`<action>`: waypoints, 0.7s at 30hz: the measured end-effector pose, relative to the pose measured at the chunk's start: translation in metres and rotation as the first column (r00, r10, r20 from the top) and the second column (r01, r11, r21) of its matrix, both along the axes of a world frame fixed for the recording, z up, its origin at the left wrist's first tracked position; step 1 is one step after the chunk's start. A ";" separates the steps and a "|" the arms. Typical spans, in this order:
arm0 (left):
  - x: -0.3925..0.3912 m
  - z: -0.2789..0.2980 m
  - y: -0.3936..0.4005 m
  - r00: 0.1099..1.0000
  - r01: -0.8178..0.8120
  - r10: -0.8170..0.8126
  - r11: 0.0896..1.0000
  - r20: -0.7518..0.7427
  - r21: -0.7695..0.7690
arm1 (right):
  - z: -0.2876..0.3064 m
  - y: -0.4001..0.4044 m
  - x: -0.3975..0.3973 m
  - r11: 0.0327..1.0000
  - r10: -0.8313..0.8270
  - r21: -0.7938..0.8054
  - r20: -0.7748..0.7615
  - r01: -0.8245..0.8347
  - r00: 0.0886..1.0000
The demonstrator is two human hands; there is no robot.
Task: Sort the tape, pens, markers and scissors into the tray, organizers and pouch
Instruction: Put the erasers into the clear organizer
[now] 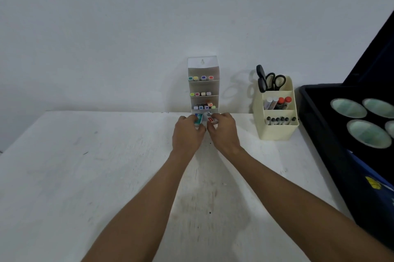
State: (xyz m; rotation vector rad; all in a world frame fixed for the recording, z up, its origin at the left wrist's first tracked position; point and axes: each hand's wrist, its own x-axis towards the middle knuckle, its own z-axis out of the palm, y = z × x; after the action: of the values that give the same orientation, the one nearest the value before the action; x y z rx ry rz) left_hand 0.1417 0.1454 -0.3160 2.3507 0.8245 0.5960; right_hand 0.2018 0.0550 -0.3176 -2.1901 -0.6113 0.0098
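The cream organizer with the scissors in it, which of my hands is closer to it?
Right. Your right hand is just left of the cream organizer; your left hand is beyond it, farther left, at the white marker rack.

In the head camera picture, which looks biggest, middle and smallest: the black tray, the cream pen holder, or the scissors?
1. black tray, though it sits nearer the camera and runs off the picture
2. cream pen holder
3. scissors, partly hidden inside the holder
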 end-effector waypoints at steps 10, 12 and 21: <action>0.012 -0.013 0.020 0.984 0.164 -0.156 0.982 -0.087 0.090 | -0.019 0.003 0.021 0.984 0.098 -0.150 -0.008 -0.098 0.995; 0.013 -0.012 0.019 0.983 0.161 -0.148 0.979 -0.113 0.122 | -0.020 0.003 0.024 0.978 0.125 -0.167 -0.014 -0.126 0.992; 0.022 -0.006 0.019 0.974 0.154 -0.118 0.971 -0.194 0.185 | -0.011 0.010 0.033 0.962 0.101 -0.253 -0.039 -0.108 0.994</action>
State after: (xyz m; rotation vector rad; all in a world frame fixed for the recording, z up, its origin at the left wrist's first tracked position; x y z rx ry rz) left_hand 0.1635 0.1645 -0.3221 2.6510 0.7001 0.4275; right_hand 0.2345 0.0655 -0.3291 -2.3974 -0.7452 0.1815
